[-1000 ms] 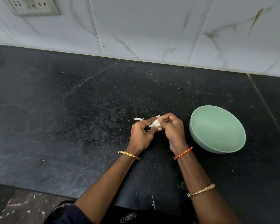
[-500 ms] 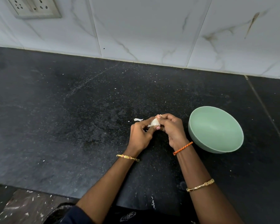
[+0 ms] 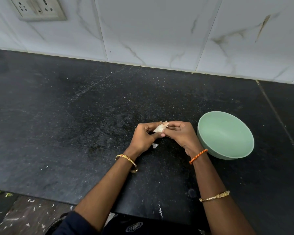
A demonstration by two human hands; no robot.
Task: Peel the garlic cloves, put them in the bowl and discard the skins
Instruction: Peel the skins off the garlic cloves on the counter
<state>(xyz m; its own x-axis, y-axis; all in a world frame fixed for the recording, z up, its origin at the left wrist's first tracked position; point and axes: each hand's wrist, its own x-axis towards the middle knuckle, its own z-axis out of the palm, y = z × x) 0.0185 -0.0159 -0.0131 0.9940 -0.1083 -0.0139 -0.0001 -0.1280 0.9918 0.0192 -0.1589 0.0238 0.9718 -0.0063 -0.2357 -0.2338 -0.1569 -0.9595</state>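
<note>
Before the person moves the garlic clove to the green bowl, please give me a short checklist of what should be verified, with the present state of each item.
1. Garlic clove held securely: ok, the left hand and the right hand both pinch it above the black counter.
2. Clove fully peeled: not ok, papery skin is on it.
3. Green bowl within reach: ok, it stands upright beside the right hand.
4. Bowl free to receive cloves: ok, its inside looks empty.
5. Skins discarded: not ok, one skin piece lies on the counter under the left hand.
6. Place for the skins: cannot tell, no bin is in view.
</note>
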